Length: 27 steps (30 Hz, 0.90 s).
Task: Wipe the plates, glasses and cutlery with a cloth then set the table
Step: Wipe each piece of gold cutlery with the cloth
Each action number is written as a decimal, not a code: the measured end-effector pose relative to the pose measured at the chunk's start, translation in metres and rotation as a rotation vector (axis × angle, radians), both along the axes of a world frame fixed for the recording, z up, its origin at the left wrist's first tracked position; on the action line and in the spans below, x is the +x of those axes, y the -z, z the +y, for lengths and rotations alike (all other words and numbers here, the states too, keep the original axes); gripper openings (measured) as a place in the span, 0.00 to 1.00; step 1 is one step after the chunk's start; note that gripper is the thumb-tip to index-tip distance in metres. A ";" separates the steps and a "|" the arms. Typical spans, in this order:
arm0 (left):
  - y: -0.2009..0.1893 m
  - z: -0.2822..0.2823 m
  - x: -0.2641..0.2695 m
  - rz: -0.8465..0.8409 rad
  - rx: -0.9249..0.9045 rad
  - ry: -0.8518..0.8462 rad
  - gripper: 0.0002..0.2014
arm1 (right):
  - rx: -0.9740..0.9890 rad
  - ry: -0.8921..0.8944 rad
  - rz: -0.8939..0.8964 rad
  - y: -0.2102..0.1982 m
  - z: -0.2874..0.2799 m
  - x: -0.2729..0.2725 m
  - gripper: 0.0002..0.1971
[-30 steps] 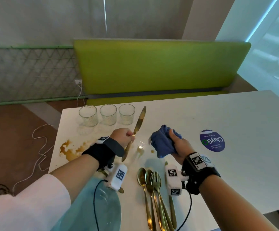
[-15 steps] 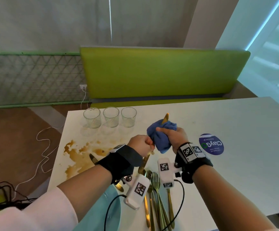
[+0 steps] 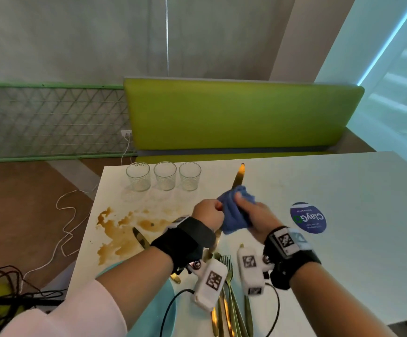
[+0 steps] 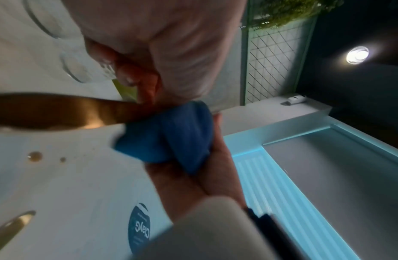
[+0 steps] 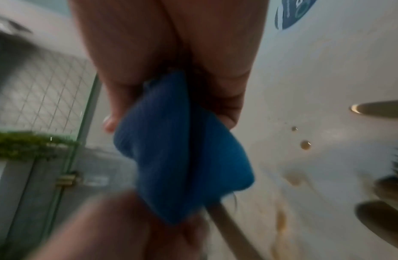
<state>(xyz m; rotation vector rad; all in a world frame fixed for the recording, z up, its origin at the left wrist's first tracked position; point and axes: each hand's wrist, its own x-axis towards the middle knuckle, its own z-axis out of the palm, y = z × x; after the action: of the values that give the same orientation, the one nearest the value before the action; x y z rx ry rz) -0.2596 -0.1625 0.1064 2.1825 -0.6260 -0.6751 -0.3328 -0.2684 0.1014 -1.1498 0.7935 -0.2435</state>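
Head view, largest first. White surface (image 3: 343, 215) carries everything; a brown spill (image 3: 114, 234) spreads over its left part, so the wiping is done in the air, clear of the mess. A round blue sticker (image 3: 308, 217) lies to the right of the hands.

Teal plate (image 3: 149, 305) at the near edge, partly under the left forearm, not yet set out.

Three glasses (image 3: 164, 176) stand upright in a row at the far left edge, likely parked there to keep the middle free for working.

Blue cloth (image 3: 234, 215) bunched in the right hand (image 3: 253, 215); the grip is clenched round the cloth, which wraps the blade so both faces get wiped in one pull.

Left hand (image 3: 208, 215): grip clenched on the handle of the gold knife (image 3: 239, 176), which tilts up and away, tip showing above the cloth. Holding it by the handle steadies the blade and keeps fingers off the wiped metal. Left wrist view shows the blade running straight into the cloth.

Remaining gold cutlery (image 3: 229, 307), spoons and forks, lies bunched near the front edge between the forearms. Another knife (image 3: 140, 240) lies in the spill.

Judgement: cutlery wiping under way; table setting not begun.
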 end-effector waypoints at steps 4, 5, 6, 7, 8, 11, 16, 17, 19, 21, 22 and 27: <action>-0.002 -0.004 -0.012 -0.045 0.016 0.070 0.12 | -0.131 0.041 0.028 -0.002 0.005 0.003 0.06; -0.002 -0.004 -0.015 -0.020 -0.022 0.062 0.12 | -0.156 0.066 0.029 -0.002 0.001 0.004 0.06; 0.000 -0.004 -0.018 0.046 -0.090 0.043 0.11 | -0.179 0.082 0.036 -0.003 -0.004 0.004 0.05; 0.002 -0.003 -0.023 0.133 -0.163 0.016 0.12 | -0.194 0.100 0.050 -0.005 -0.007 0.003 0.05; 0.005 -0.001 -0.027 0.220 -0.210 -0.020 0.12 | -0.193 0.128 0.057 -0.007 -0.012 0.003 0.06; 0.020 0.012 -0.039 0.371 -0.242 -0.028 0.14 | -0.109 0.233 0.002 -0.015 -0.029 -0.002 0.05; 0.021 0.016 -0.044 0.290 -0.265 -0.008 0.08 | -0.098 0.235 0.021 -0.006 -0.029 -0.007 0.05; 0.019 0.015 -0.044 0.329 -0.265 -0.004 0.10 | -0.086 0.253 0.031 -0.002 -0.026 -0.008 0.05; 0.016 0.015 -0.046 0.395 -0.219 0.045 0.12 | -0.055 0.308 0.033 0.002 -0.025 -0.009 0.06; 0.018 0.017 -0.047 0.378 -0.199 0.056 0.12 | -0.045 0.335 0.040 0.005 -0.029 -0.011 0.08; 0.019 0.017 -0.048 0.347 -0.203 0.023 0.11 | -0.051 0.335 0.039 0.005 -0.032 -0.012 0.09; 0.023 0.004 -0.049 0.271 -0.242 -0.163 0.10 | -0.147 0.203 0.108 0.009 -0.026 -0.011 0.11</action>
<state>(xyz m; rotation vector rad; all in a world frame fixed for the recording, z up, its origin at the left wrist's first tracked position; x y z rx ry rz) -0.3088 -0.1585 0.0836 1.8544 -0.3633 -0.7507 -0.3434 -0.2949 0.0925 -1.2286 1.0023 -0.4170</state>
